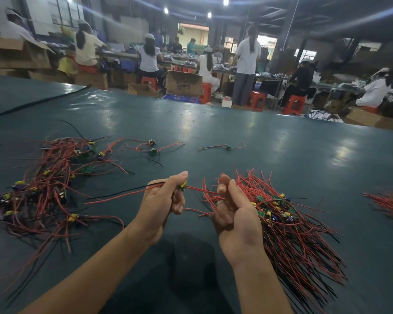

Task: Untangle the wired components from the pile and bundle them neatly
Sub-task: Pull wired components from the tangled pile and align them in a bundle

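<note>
A tangled pile (48, 191) of small green circuit boards with red and black wires lies on the left of the dark green table (213, 137). My left hand (163, 205) pinches one wired component (182, 185), its red and black wires trailing left. My right hand (234, 214) grips the red wires running right from that component, and a neat bundle (293, 225) of aligned components lies beside and under that hand.
Two loose components (152, 147) and a single one (227, 147) lie further back on the table. Another red wire bundle (388, 203) shows at the right edge. A black strap (32, 104) crosses the far left. Several workers sit at benches beyond.
</note>
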Tool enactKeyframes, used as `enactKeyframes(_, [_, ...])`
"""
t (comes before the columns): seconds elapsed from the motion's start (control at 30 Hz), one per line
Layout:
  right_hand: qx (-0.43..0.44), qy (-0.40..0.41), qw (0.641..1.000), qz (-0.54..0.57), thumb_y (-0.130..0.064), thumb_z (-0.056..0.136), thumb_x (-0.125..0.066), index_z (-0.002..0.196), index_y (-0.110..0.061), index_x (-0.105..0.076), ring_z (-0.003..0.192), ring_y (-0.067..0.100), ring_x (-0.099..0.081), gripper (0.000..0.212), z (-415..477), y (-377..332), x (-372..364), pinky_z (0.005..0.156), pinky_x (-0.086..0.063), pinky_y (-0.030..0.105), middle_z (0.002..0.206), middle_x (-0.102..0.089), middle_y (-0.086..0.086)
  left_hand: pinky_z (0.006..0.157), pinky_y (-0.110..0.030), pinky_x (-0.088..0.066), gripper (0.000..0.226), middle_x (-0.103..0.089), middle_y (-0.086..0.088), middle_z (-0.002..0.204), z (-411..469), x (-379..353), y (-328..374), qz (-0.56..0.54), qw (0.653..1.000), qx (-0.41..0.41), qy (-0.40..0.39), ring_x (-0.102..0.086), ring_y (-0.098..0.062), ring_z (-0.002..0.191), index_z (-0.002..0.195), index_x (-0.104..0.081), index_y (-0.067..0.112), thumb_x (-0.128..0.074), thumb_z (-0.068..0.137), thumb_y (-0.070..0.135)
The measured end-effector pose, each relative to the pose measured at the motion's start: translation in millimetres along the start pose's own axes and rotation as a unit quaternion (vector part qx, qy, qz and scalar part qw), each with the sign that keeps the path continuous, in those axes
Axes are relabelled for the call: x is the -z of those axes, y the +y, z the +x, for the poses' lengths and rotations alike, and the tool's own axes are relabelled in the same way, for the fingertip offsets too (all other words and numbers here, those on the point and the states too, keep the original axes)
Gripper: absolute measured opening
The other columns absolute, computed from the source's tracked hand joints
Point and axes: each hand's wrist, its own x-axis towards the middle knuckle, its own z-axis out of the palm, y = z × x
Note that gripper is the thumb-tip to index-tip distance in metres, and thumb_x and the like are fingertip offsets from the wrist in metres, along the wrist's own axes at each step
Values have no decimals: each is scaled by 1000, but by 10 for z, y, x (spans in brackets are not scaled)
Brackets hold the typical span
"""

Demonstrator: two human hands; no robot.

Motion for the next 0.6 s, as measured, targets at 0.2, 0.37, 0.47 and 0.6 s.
enactKeyframes(0.2, [-11, -14, 998, 56, -38, 92, -52, 93, -21, -70, 38, 4, -22, 25, 4, -12, -3, 35, -22, 16, 57, -43, -8, 42, -22, -35, 46, -35, 1, 40, 8, -10, -54, 13, 999, -24, -33, -33, -16, 39, 43, -47, 20, -68, 82, 31])
enactKeyframes(0.37, [-37, -2, 995, 89, -41, 97, -49, 74, -22, -72, 37, 4, -20, 38, -6, -45, 15, 34, -20, 17, 51, -30, -8, 41, -22, -35, 41, -38, -1, 41, 20, 5, -81, 27, 998, -31, -38, -34, -14, 36, 43, -48, 19, -64, 78, 35])
enactKeyframes(0.47, [-39, 9, 995, 97, -40, 97, -50, 77, -22, -72, 37, 5, -20, 35, -7, -48, 20, 34, -21, 17, 51, -28, -8, 41, -21, -35, 40, -40, -1, 42, 17, -3, -93, 42, 998, -34, -44, -36, -14, 37, 45, -48, 21, -64, 78, 36])
enactKeyframes(0.6, [-30, 12, 992, 118, -39, 99, -47, 88, -21, -67, 37, 4, -20, 29, 23, -64, 45, 34, -19, 16, 51, -30, -8, 41, -20, -34, 39, -40, -5, 44, 17, 4, -85, 45, 997, -35, -43, -37, -15, 36, 47, -49, 18, -64, 78, 35])
